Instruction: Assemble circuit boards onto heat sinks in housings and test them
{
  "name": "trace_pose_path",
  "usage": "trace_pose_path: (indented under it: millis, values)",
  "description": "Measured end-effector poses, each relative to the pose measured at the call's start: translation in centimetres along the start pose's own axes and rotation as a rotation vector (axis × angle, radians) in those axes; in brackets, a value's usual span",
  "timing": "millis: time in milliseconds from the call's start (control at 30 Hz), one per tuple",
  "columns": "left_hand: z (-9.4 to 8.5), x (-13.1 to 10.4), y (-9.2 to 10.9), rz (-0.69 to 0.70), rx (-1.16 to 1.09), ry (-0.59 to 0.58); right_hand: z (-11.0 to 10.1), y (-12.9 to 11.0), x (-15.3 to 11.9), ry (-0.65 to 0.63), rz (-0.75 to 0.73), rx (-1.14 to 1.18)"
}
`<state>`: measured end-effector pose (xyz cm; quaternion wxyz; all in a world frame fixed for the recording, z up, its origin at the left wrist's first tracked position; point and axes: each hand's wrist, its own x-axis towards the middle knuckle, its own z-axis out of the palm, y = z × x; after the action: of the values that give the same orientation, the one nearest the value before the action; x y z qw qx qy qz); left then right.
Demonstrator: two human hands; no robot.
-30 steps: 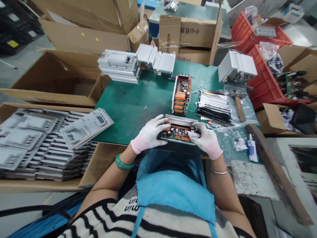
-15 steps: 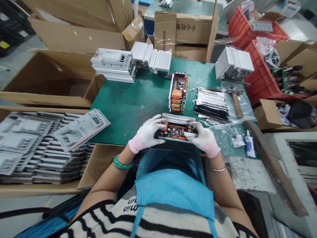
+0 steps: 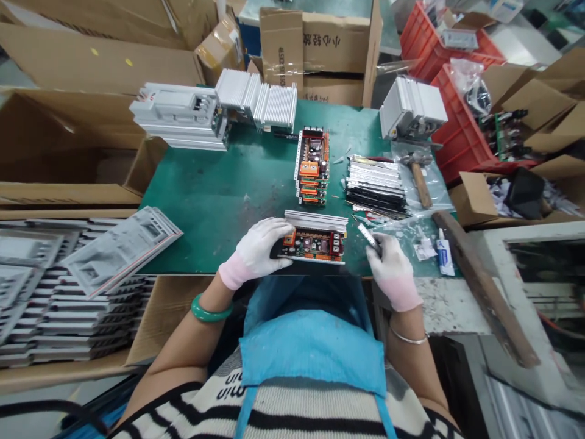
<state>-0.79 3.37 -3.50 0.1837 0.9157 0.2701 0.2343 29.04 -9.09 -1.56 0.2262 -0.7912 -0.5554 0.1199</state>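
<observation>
"At the near edge of the worktop (image 3: 196, 192), what is the left hand (image 3: 259, 249) doing?"

"Its fingers are clamped round the left end of a circuit board (image 3: 315, 245), which lies by that edge with a ridged metal piece (image 3: 315, 221) along its far side."

"And the right hand (image 3: 392, 265)?"

"Apart from the board, just beyond its right end. Thumb and fingers pinch a narrow silver strip (image 3: 365, 234), its free end slanting up and left."

"What could go wrong?"

"With only one end held, a hard pull towards the body might tip the board over the front edge. The strip could scrape the board if it swings left carelessly."

"Is there room to move?"

"Little on the right, I'd say: the pile of strips (image 3: 377, 186) lies near that hand, with a hammer (image 3: 420, 183) and a small tube (image 3: 444, 255) farther right. On the far side, the stack of boards (image 3: 313, 166) is close enough to be knocked by a shove. More green surface stretches leftward, though grey covers (image 3: 122, 249) lie across the left edge, where a wide sweep might catch them."
</observation>
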Motion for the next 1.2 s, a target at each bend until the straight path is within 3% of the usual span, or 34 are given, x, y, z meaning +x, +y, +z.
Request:
trace_pose_path:
  millis: [200, 433, 667, 967, 1200]
  values:
    - [0.8, -1.0, 0.1, -0.055, 0.034, 0.043, 1.1, -0.7, 0.0, -0.045, 0.003, -0.154]
    - [3.0, -1.9, 0.5, -0.256, 0.038, 0.053, 1.3, -1.4, -0.7, -0.071, 0.017, -0.139]
    - [3.3, -1.7, 1.2, -0.265, 0.002, 0.102, 2.2, -1.7, -1.4, -0.026, -0.005, -0.113]
    - [3.2, -1.9, 0.7, -0.253, -0.066, 0.052, 0.0, 1.6, 1.3, -0.087, -0.335, -0.136]
    - [2.9, -2.0, 0.7, -0.242, -0.075, 0.041, 2.0, 0.4, 2.9, -0.043, -0.384, 0.054]
